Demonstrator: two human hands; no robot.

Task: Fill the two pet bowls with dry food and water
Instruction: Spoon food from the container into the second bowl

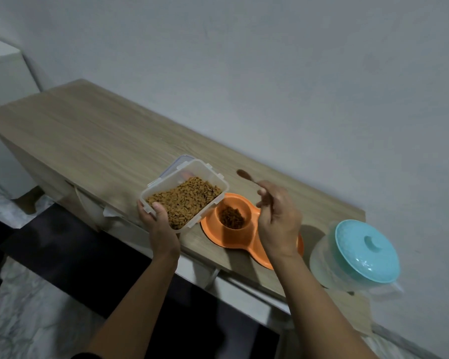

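Observation:
An orange double pet bowl (213, 230) lies near the front edge of the wooden table (94, 130). Its left cup (232, 217) holds brown dry food; the right cup is hidden under my right hand. My left hand (157, 224) grips a clear plastic container (184, 198) of kibble, tilted above the table just left of the bowl. My right hand (278, 218) holds a small brown spoon (244, 174), raised over the bowl with its scoop pointing back and left. A clear jug with a turquoise lid (366, 250) stands to the right.
The container's clear lid (179, 163) lies on the table behind the container. A grey wall runs right behind the table. A white cabinet (3, 73) stands at far left. Below the front edge are a dark opening and marble floor.

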